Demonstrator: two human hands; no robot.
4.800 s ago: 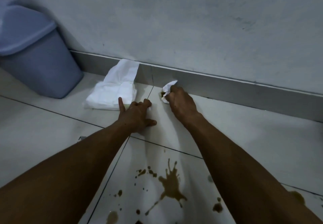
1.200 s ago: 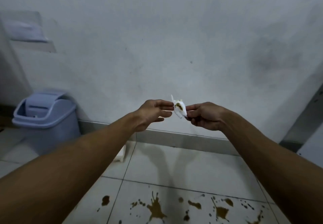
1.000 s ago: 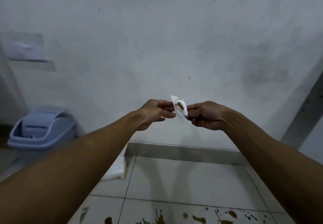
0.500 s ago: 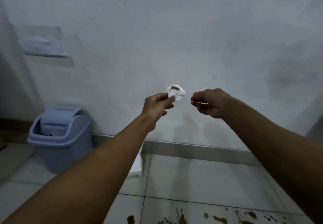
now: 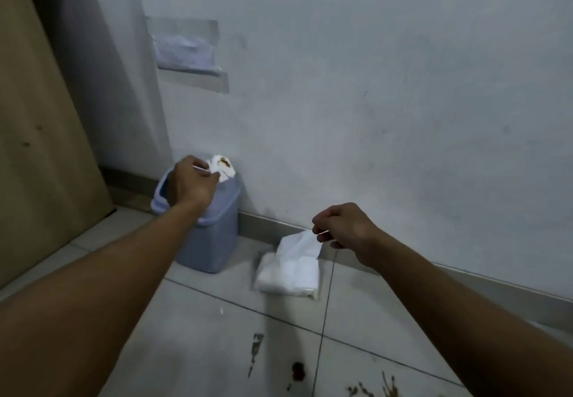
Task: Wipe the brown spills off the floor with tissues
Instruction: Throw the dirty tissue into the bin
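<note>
Two hands out in front, each with its own bit of tissue. The left hand (image 5: 191, 183) is pinching a crumpled, brown-stained tissue (image 5: 222, 168) right over the open top of the blue bin (image 5: 210, 229), which sits against the wall (image 5: 372, 102). The right hand (image 5: 342, 226) has its fingertips closed on the top sheet of a clean tissue (image 5: 299, 243) sticking up from the white tissue pack (image 5: 288, 275) on the floor (image 5: 201, 319), next to the skirting. Brown spills (image 5: 376, 390) still sit on the tiles near the bottom edge, plus a small dark red spot (image 5: 298, 368). Brown board (image 5: 37, 136) leaning on the left.
</note>
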